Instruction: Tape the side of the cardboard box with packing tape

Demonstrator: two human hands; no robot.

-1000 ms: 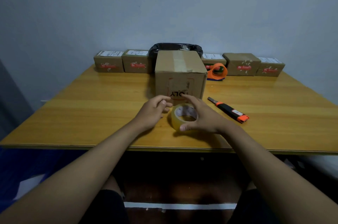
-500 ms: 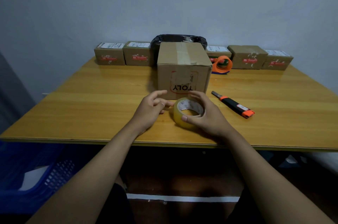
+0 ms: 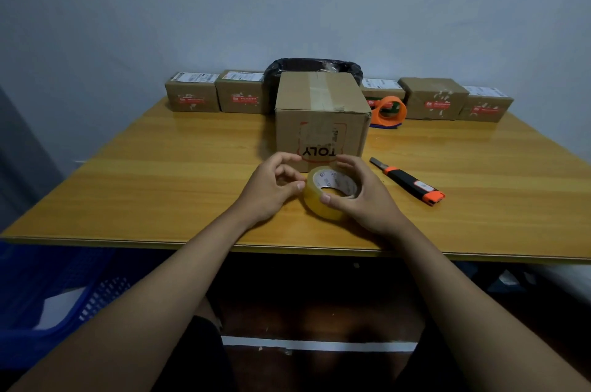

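A cardboard box (image 3: 321,118) with tape along its top and an upside-down red logo on its near face stands in the middle of the wooden table (image 3: 160,187). Just in front of it is a roll of clear packing tape (image 3: 329,191), tilted up off the table. My right hand (image 3: 361,196) grips the roll, thumb on its near rim and fingers curled over the far side. My left hand (image 3: 271,188) is at the roll's left side, with the thumb tip touching the tape surface and the other fingers curled loosely.
A black and orange utility knife (image 3: 407,181) lies to the right of the roll. An orange tape dispenser (image 3: 388,112) sits behind the box on the right. Several small labelled parcels (image 3: 192,97) and a black bag (image 3: 315,67) line the wall. A blue crate (image 3: 57,305) is below left.
My right hand has tilted the roll further up and turned it slightly. My left hand has closed in until its thumb touches the roll's side. The camera has shifted a little.
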